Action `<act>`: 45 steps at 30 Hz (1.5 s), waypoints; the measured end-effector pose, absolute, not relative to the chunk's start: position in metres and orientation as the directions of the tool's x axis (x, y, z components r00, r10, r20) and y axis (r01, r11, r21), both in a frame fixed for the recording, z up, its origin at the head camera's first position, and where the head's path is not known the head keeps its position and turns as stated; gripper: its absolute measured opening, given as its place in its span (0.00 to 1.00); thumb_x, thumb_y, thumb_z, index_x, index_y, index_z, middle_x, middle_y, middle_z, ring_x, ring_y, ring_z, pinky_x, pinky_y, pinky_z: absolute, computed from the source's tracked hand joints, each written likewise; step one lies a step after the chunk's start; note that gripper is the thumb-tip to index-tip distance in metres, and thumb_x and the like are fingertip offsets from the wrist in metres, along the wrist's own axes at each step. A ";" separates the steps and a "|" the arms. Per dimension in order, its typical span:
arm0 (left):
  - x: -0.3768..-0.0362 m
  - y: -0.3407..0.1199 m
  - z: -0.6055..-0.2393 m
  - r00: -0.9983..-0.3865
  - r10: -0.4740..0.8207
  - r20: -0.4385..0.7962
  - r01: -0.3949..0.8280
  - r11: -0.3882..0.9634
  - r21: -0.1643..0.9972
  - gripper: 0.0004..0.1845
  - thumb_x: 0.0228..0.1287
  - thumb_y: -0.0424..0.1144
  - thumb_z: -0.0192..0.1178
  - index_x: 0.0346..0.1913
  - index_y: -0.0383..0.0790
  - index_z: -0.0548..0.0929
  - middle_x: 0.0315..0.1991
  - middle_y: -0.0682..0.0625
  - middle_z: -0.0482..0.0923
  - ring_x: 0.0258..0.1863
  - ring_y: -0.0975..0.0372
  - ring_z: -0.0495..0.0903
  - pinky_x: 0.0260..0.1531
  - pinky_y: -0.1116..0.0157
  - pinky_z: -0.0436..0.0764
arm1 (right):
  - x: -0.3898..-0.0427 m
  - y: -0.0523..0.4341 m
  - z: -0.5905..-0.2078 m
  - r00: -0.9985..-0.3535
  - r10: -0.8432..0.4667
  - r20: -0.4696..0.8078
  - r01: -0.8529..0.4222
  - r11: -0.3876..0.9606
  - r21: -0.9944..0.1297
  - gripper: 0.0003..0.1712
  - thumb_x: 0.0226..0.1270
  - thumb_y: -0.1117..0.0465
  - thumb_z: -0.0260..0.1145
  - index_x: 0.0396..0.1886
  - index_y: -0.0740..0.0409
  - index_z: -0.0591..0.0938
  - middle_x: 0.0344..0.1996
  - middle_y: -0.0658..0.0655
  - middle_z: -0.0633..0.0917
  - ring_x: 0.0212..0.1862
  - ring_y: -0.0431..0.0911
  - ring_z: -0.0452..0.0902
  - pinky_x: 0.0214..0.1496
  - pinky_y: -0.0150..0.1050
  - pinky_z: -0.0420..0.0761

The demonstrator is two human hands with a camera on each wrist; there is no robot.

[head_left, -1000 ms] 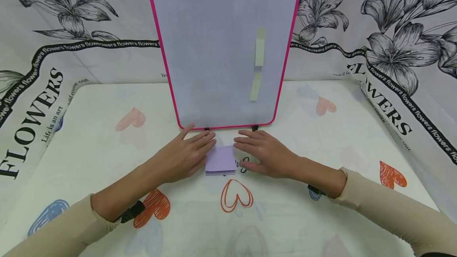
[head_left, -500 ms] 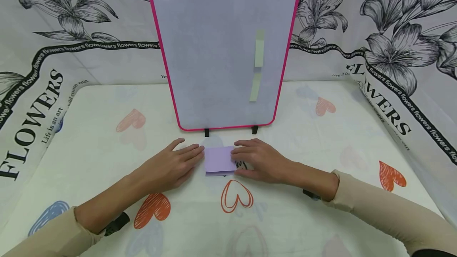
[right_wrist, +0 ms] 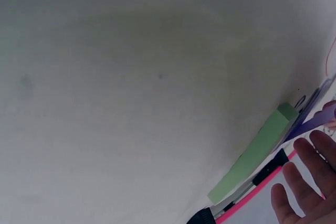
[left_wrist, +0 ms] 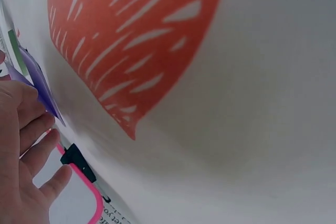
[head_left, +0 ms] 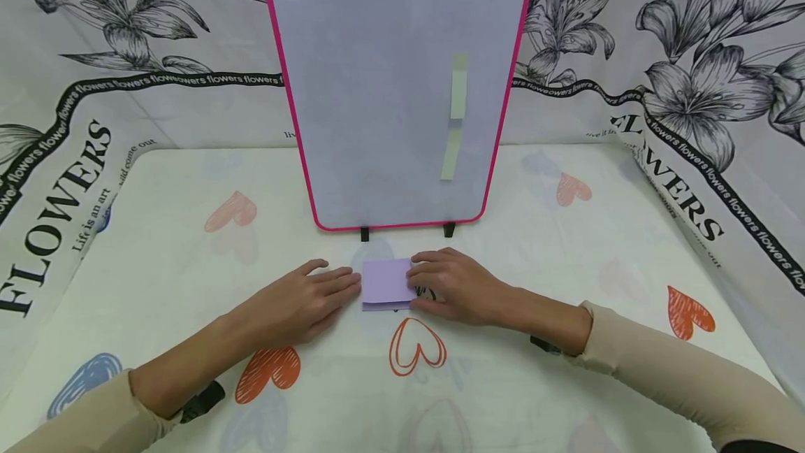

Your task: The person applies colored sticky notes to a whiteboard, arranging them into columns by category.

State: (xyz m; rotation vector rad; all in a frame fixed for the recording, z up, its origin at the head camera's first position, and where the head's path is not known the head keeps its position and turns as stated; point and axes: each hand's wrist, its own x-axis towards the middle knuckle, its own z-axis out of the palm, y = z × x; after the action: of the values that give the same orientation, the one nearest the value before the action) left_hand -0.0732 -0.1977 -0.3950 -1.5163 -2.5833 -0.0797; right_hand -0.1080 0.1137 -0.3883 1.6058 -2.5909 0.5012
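A purple sticky note pad [head_left: 386, 282] lies on the table before the whiteboard, its top sheet slightly raised at the near edge. My left hand [head_left: 314, 303] rests with extended fingers, tips right at the pad's left edge. On the other side, my right hand [head_left: 462, 289] grips the pad's right edge, fingers over the side and thumb by the near corner. In the left wrist view the purple sheets [left_wrist: 41, 85] stand apart from each other. A green block [right_wrist: 252, 156] lies beneath the right hand in the right wrist view, hidden in the head view.
A whiteboard [head_left: 383, 103] with a pink frame stands upright behind the pad on black feet [head_left: 365, 234]. Pale green strips [head_left: 458, 86] stick to its right side. The tablecloth [head_left: 516, 383] has printed hearts, and a flowered cloth [head_left: 138, 110] hangs behind.
My left hand has drawn back from the whiteboard's foot to the pad's left side. The right hand has shifted slightly left and nearer, and its fingers now meet the pad.
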 end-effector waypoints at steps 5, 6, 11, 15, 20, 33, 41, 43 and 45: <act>-0.073 -0.197 -0.396 -0.470 0.869 0.156 0.878 0.479 -0.023 0.25 0.65 0.40 0.63 0.63 0.36 0.79 0.61 0.45 0.79 0.61 0.54 0.79 0.58 0.50 0.75 | -0.108 0.113 -0.390 -0.468 -0.860 0.202 -0.871 0.410 -0.269 0.10 0.66 0.56 0.68 0.43 0.54 0.88 0.44 0.48 0.88 0.59 0.47 0.78 0.60 0.44 0.76; -0.073 -0.197 -0.396 -0.468 0.869 0.160 0.879 0.477 -0.021 0.25 0.64 0.40 0.63 0.63 0.36 0.79 0.61 0.45 0.79 0.61 0.54 0.79 0.58 0.50 0.75 | -0.109 0.113 -0.390 -0.469 -0.860 0.201 -0.870 0.411 -0.271 0.10 0.66 0.56 0.68 0.42 0.54 0.88 0.44 0.48 0.88 0.59 0.46 0.78 0.60 0.44 0.75; -0.072 -0.196 -0.395 -0.458 0.874 0.164 0.884 0.467 -0.018 0.25 0.64 0.40 0.63 0.63 0.36 0.79 0.61 0.45 0.80 0.60 0.55 0.79 0.56 0.51 0.76 | -0.110 0.112 -0.392 -0.459 -0.859 0.225 -0.875 0.395 -0.279 0.07 0.66 0.59 0.67 0.40 0.54 0.88 0.41 0.47 0.88 0.56 0.45 0.79 0.60 0.43 0.76; -0.070 -0.196 -0.395 -0.444 0.881 0.165 0.892 0.451 -0.012 0.24 0.63 0.39 0.64 0.62 0.36 0.80 0.59 0.45 0.81 0.59 0.55 0.80 0.55 0.52 0.77 | -0.110 0.110 -0.392 -0.458 -0.853 0.249 -0.873 0.378 -0.309 0.04 0.67 0.60 0.66 0.36 0.52 0.87 0.35 0.45 0.86 0.46 0.40 0.82 0.52 0.40 0.79; -0.069 -0.196 -0.396 -0.405 0.897 0.177 0.912 0.410 0.009 0.22 0.61 0.39 0.63 0.59 0.37 0.83 0.58 0.48 0.82 0.58 0.56 0.80 0.55 0.54 0.77 | -0.111 0.109 -0.393 -0.464 -0.851 0.246 -0.870 0.385 -0.309 0.05 0.67 0.62 0.66 0.32 0.50 0.86 0.30 0.44 0.84 0.38 0.37 0.80 0.45 0.36 0.79; -0.068 -0.193 -0.396 -0.345 0.907 0.243 0.938 0.345 0.043 0.21 0.58 0.37 0.64 0.56 0.38 0.84 0.55 0.48 0.83 0.57 0.57 0.81 0.53 0.56 0.78 | -0.114 0.105 -0.394 -0.553 -0.822 0.133 -0.795 0.473 -0.380 0.05 0.68 0.63 0.65 0.32 0.53 0.85 0.25 0.43 0.81 0.29 0.36 0.73 0.39 0.36 0.77; -0.069 -0.189 -0.392 -0.348 0.899 0.267 0.935 0.355 0.025 0.21 0.57 0.37 0.64 0.55 0.37 0.84 0.54 0.48 0.84 0.56 0.57 0.82 0.53 0.57 0.78 | -0.115 0.105 -0.390 -0.602 -0.791 0.106 -0.744 0.509 -0.433 0.03 0.70 0.63 0.65 0.35 0.54 0.83 0.26 0.43 0.81 0.28 0.36 0.71 0.34 0.33 0.74; -0.069 -0.189 -0.392 -0.351 0.899 0.262 0.933 0.359 0.018 0.22 0.57 0.37 0.65 0.56 0.36 0.83 0.54 0.47 0.83 0.56 0.57 0.82 0.53 0.57 0.78 | -0.115 0.104 -0.389 -0.604 -0.790 0.105 -0.741 0.508 -0.439 0.03 0.70 0.63 0.65 0.36 0.55 0.83 0.26 0.43 0.81 0.28 0.36 0.71 0.34 0.32 0.73; -0.069 -0.189 -0.392 -0.359 0.900 0.246 0.930 0.367 0.014 0.22 0.58 0.37 0.64 0.57 0.36 0.83 0.56 0.47 0.83 0.57 0.56 0.81 0.54 0.57 0.78 | -0.115 0.104 -0.389 -0.605 -0.790 0.105 -0.738 0.506 -0.447 0.03 0.70 0.63 0.65 0.36 0.55 0.83 0.26 0.43 0.81 0.27 0.36 0.71 0.33 0.32 0.73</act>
State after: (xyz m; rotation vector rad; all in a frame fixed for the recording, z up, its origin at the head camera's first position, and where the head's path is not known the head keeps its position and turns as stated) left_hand -0.0686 -0.1889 -0.3923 -1.6496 -2.4282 -0.2233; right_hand -0.1154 0.1042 -0.3889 1.4374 -2.8224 0.7476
